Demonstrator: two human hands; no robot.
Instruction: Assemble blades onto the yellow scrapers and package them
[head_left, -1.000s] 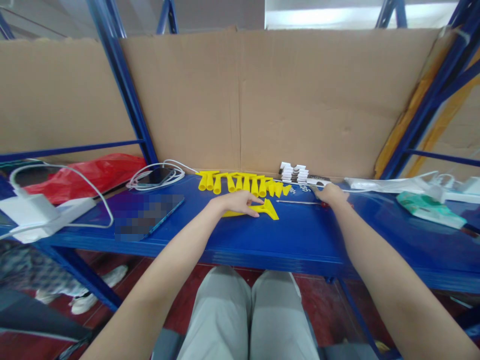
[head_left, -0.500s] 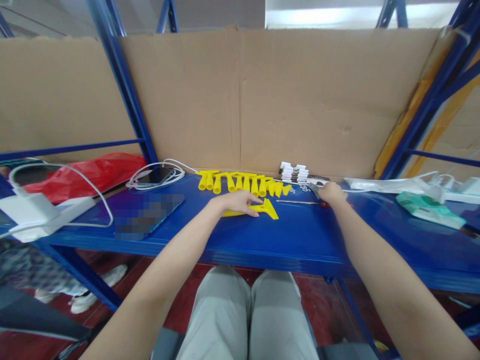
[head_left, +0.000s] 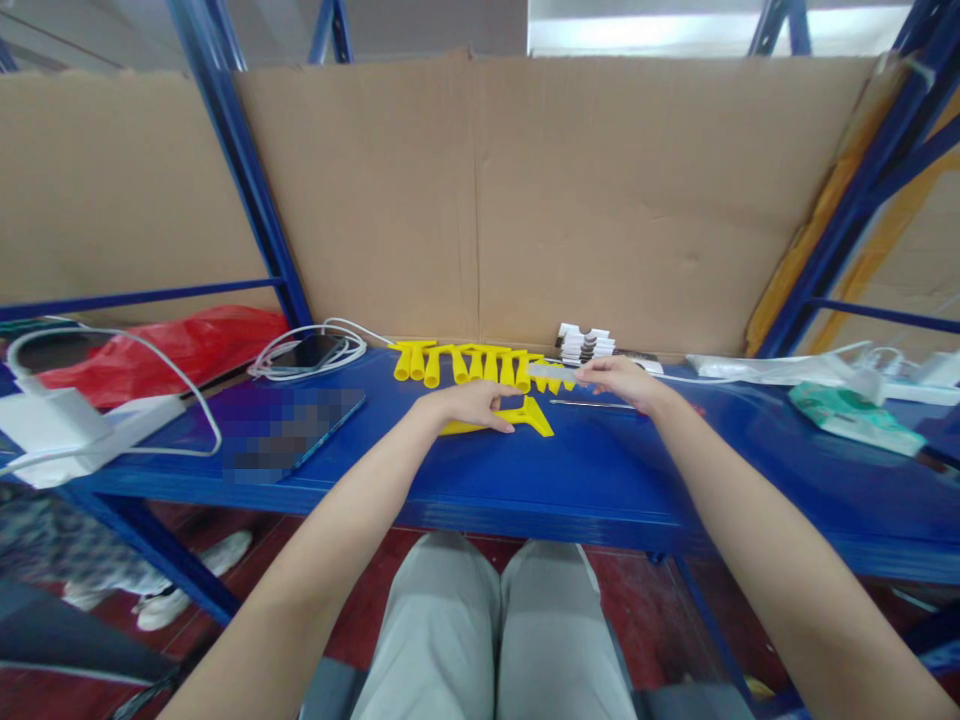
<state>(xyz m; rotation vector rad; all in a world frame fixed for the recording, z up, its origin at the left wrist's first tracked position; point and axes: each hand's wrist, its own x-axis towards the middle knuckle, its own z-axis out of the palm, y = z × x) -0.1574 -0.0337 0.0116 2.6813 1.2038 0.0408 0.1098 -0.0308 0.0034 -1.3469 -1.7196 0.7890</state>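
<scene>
Your left hand point(head_left: 476, 402) clamped on yellow scraper point(head_left: 536, 415), between tabletop point(head_left: 525, 518) front and back edges; right hand point(head_left: 619, 378) apart, pinching pale strip point(head_left: 550, 371) over small wedges point(head_left: 555, 385). If you swing low, strip could scatter wedges.

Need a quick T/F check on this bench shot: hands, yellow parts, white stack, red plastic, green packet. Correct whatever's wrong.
1. The left hand holds a yellow tool. True.
2. The right hand holds nothing. False: the right hand holds a thin pale piece.
3. The white stack is near the cardboard. True.
4. The red plastic lies right of the green packet. False: the red plastic is far left, the green packet on the right side.
5. The phone with the blurred screen lies flat on the table. True.
</scene>
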